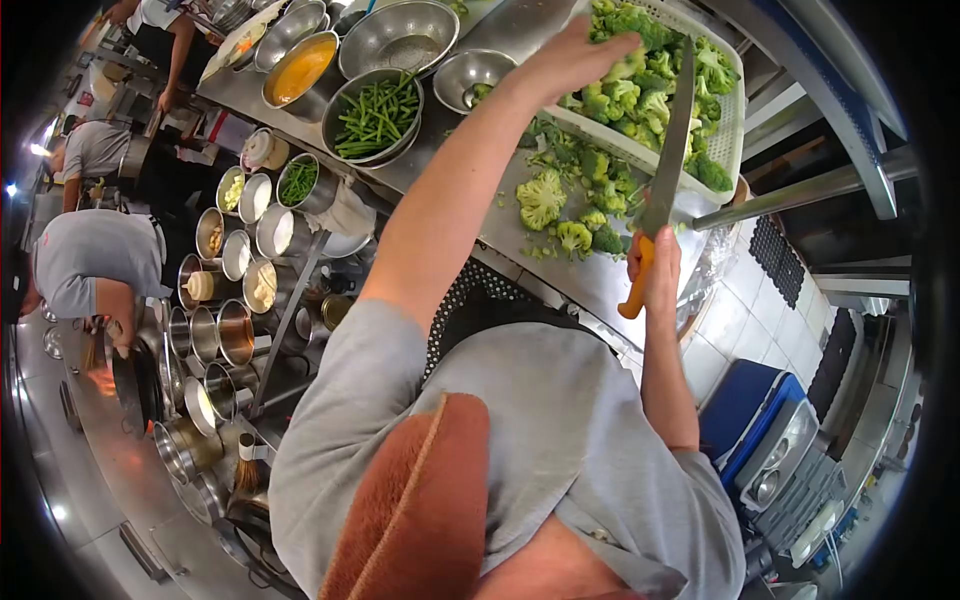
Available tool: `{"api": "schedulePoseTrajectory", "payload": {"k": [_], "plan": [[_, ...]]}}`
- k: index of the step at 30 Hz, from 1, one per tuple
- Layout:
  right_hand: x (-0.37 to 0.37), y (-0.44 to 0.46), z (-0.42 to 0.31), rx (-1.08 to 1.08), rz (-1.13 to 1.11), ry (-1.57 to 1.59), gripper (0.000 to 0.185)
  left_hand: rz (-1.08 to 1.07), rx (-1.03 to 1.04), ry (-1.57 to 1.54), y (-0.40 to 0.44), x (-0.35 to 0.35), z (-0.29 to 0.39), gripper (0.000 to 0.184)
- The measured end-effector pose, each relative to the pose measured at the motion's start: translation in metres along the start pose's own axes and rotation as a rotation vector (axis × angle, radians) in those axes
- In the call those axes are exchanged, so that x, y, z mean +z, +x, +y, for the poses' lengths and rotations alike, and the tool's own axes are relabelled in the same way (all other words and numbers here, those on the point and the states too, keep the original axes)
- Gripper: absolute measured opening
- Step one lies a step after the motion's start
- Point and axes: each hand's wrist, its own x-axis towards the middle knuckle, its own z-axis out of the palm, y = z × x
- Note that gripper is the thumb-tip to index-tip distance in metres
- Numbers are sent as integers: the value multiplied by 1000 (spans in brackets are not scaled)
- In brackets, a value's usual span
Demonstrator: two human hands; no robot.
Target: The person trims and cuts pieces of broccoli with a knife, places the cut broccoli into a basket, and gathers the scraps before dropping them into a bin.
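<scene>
My right hand [658, 265] is closed round the orange handle [637, 283] of a large knife [668, 165], whose long blade points away from me and crosses the near side of a white basket [735, 150]. Broccoli florets [655, 85] fill the basket. Over its left part reaches my left hand [597, 50], fingers apart, just above the florets; its far fingers are partly cut off by view and angle. Cut broccoli [542, 199] and small green scraps lie on the steel table [515, 235] between my forearms.
Left of my arm stand a bowl of green beans [378, 118], a bowl of orange sauce [302, 70] and other steel bowls [400, 40]. Several ingredient pots [275, 230] fill a rack. A metal bar [800, 190] runs at right. Other people [100, 250] work at far left.
</scene>
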Motion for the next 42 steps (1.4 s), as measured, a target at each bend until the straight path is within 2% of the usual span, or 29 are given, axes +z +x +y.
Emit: {"api": "schedulePoseTrajectory", "payload": {"k": [2,3,4,6,7,8,10,11,12,14,15,17,18,20,24,26,30,32,33,34,35,37,39,40,41,42], "plan": [[-1,-7,1,33,65,26,68,311,528,809,-1,-11,6,59],[-3,-11,5,52,78,16,69,224,462,868,-13,-21,-6,47],[-4,-14,7,53,86,27,69,44,339,879,-31,-29,-21,40],[-7,-20,12,109,21,-4,67,-360,63,951,-55,-39,-69,37],[-5,-23,9,141,29,-10,66,-500,297,849,-62,-48,-112,44],[-5,-25,10,150,40,-11,66,-513,296,843,-70,-50,-132,44],[-6,-20,9,135,-62,-61,58,-521,519,960,-82,-55,-145,49],[-4,-18,8,130,-67,-43,55,-545,460,961,-82,-65,-144,49],[-4,-18,7,131,-79,-47,55,-534,453,959,-81,-71,-146,49],[-1,-14,6,165,-131,-78,63,-558,263,810,-82,-87,-150,41],[2,-12,7,164,-149,-75,63,-543,252,815,-88,-89,-147,41],[5,-12,11,198,-177,-70,61,-428,114,661,-101,-84,-145,33],[7,-13,11,203,-179,-68,61,-428,109,661,-104,-81,-151,33],[14,-13,8,252,-237,-53,58,-297,356,591,-109,-74,-163,30],[23,-9,9,262,-291,-89,61,-180,335,631,-121,-61,-163,29],[24,-7,10,283,-271,-78,61,-188,164,500,-122,-61,-165,27],[18,-6,13,332,-209,-49,62,-149,97,463,-118,-67,-178,24],[10,-4,15,371,-218,-8,61,-171,-171,487,-116,-70,-180,20],[8,-2,15,409,-230,32,60,-175,-169,486,-117,-69,-180,20],[9,-2,17,408,-226,31,60,-190,-162,343,-118,-68,-180,16],[11,-1,19,275,-203,-114,61,-206,-155,201,-120,-67,-179,13],[17,4,12,145,-169,-261,64,-236,-117,124,-126,-61,-166,13],[26,16,-4,107,-50,-324,75,-271,-80,45,-132,-53,-152,13],[30,20,-7,107,-42,-328,75,-296,62,24,-135,-49,-147,16],[34,23,-10,-18,-37,-325,78,-317,204,1,-137,-46,-142,19],[35,28,-12,-145,-34,-322,80,-321,208,-2,-139,-44,-138,19]]}}
